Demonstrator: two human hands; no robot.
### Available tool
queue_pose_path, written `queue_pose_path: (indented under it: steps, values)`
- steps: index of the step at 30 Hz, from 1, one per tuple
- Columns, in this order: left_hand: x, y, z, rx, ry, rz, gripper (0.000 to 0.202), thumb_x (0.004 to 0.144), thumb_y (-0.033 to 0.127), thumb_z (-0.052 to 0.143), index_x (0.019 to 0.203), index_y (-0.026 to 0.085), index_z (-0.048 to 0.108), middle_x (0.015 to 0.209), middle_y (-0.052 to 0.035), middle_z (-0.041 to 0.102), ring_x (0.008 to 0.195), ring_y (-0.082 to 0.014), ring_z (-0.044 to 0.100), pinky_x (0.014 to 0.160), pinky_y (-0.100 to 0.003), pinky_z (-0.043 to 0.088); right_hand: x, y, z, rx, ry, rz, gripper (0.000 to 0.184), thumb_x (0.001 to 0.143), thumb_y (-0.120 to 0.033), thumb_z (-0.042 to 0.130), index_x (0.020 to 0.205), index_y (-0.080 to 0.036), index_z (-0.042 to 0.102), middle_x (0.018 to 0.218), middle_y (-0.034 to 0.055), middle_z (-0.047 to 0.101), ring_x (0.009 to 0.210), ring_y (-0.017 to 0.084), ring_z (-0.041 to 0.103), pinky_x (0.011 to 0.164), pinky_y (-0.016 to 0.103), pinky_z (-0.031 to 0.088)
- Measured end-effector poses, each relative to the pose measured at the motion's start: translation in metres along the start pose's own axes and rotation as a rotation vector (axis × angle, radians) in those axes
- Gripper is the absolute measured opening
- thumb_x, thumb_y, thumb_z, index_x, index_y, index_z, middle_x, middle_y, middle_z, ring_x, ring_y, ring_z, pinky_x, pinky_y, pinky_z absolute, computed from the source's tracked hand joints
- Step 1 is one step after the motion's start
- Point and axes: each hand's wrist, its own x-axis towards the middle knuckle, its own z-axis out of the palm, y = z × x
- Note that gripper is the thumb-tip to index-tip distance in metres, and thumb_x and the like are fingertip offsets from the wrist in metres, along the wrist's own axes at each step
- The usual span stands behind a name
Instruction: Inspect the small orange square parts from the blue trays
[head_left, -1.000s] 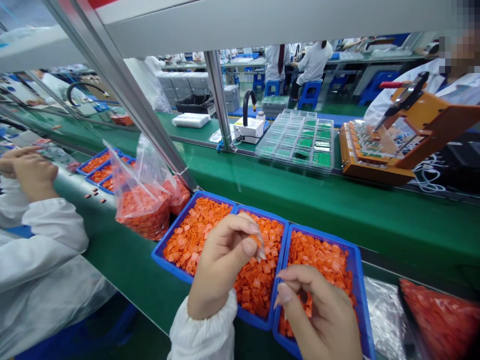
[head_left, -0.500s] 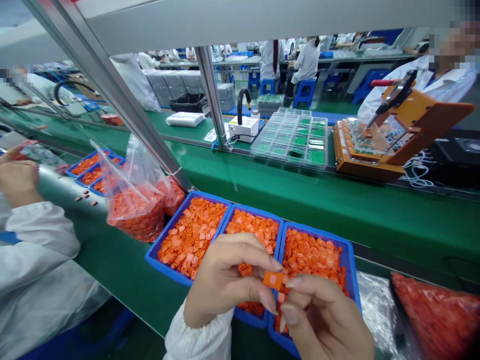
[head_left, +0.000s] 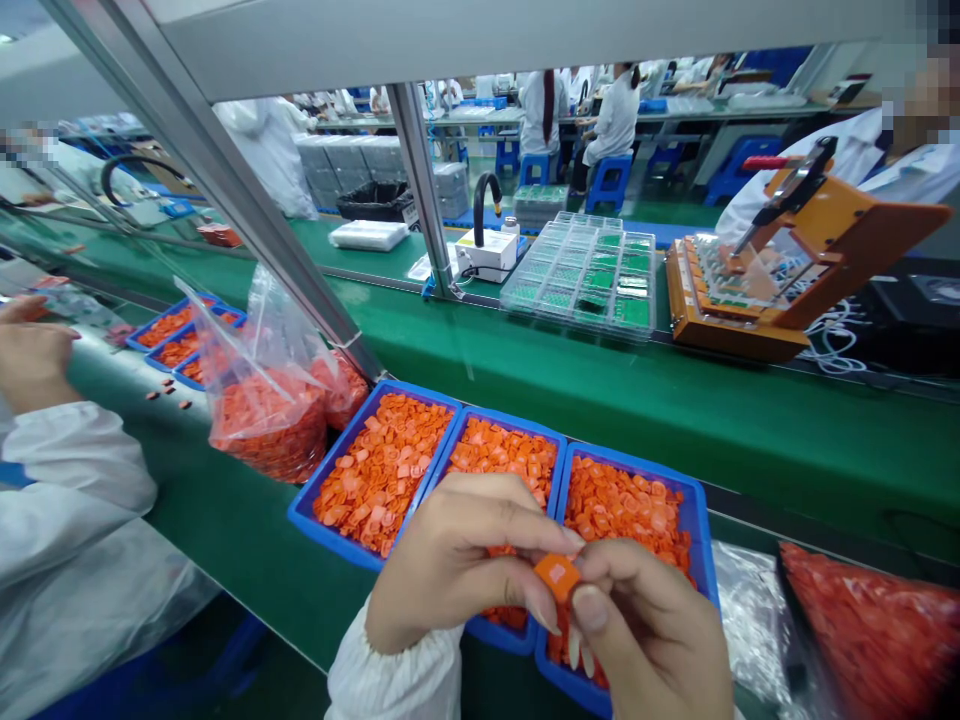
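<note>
A small orange plastic piece [head_left: 556,577] with a paler mark on its top face is held between both sets of fingertips, above the trays. My left hand [head_left: 461,555] pinches it from the left, index finger at the far side and thumb at the near side. From the right, my right hand [head_left: 654,625] closes its thumb and index finger on the same piece. Beneath my hands are a middle blue tray [head_left: 517,421] and a right blue tray [head_left: 703,530], both full of loose orange pieces. A left blue tray [head_left: 322,535] holds similar parts.
Clear bags of orange parts [head_left: 266,420] stand left of the trays; a red-filled bag [head_left: 870,620] lies right. A co-worker's sleeve [head_left: 82,460] is at far left. Behind are a metal post [head_left: 420,190], clear compartment trays [head_left: 581,280] and an orange clamp fixture [head_left: 750,310].
My right hand has moved in to the left and now grips the piece with my left hand. The piece has turned, showing more of its top and side.
</note>
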Motion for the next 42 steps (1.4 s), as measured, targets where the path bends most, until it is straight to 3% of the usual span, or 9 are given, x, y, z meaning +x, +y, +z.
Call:
queue_pose_path:
  steps: [7, 16, 23, 39, 42]
  values:
    - [0.001, 0.0041, -0.0012, 0.053, -0.137, 0.032, 0.033, 0.098, 0.041, 0.068, 0.121, 0.02, 0.079, 0.085, -0.0074, 0.072, 0.075, -0.0126, 0.068, 0.068, -0.02, 0.055, -0.0017, 0.0051, -0.0082, 0.104, -0.094, 0.147, 0.024, 0.102, -0.04, 0.062, 0.089, -0.022, 0.072, 0.058, -0.0011, 0.06, 0.049, 0.013, 0.055, 0.046, 0.021, 0.043]
    - [0.0038, 0.0065, -0.0016, 0.025, -0.183, 0.042, 0.037, 0.105, 0.037, 0.059, 0.137, 0.026, 0.072, 0.089, -0.008, 0.071, 0.077, -0.0129, 0.067, 0.07, -0.019, 0.054, 0.0024, 0.0, -0.0075, 0.085, -0.126, 0.097, 0.033, 0.103, -0.041, 0.06, 0.079, -0.021, 0.07, 0.06, 0.0004, 0.063, 0.053, 0.013, 0.055, 0.049, 0.021, 0.043]
    - [0.0022, 0.0075, -0.0031, 0.004, -0.202, 0.014, 0.035, 0.105, 0.035, 0.057, 0.135, 0.024, 0.073, 0.09, -0.0089, 0.072, 0.078, -0.0139, 0.069, 0.07, -0.02, 0.055, -0.0011, 0.0027, -0.0051, 0.213, -0.154, 0.116, 0.029, 0.103, -0.038, 0.06, 0.08, -0.021, 0.069, 0.059, -0.0012, 0.058, 0.046, 0.011, 0.048, 0.042, 0.02, 0.038]
    - [0.0028, 0.0078, -0.0043, 0.042, -0.227, 0.026, 0.036, 0.107, 0.038, 0.053, 0.128, 0.019, 0.074, 0.09, -0.0091, 0.071, 0.079, -0.0141, 0.068, 0.073, -0.021, 0.054, -0.0002, 0.0017, -0.005, 0.159, -0.165, 0.137, 0.032, 0.103, -0.04, 0.06, 0.078, -0.021, 0.066, 0.059, -0.001, 0.055, 0.049, 0.012, 0.048, 0.043, 0.022, 0.036]
    - [0.0028, 0.006, -0.006, 0.082, -0.212, 0.025, 0.032, 0.106, 0.037, 0.056, 0.121, 0.017, 0.075, 0.086, -0.0076, 0.071, 0.077, -0.0137, 0.066, 0.071, -0.021, 0.052, 0.0033, 0.0025, -0.0035, 0.197, -0.058, 0.161, 0.027, 0.102, -0.038, 0.063, 0.08, -0.021, 0.064, 0.06, -0.0034, 0.049, 0.051, 0.011, 0.043, 0.045, 0.022, 0.035]
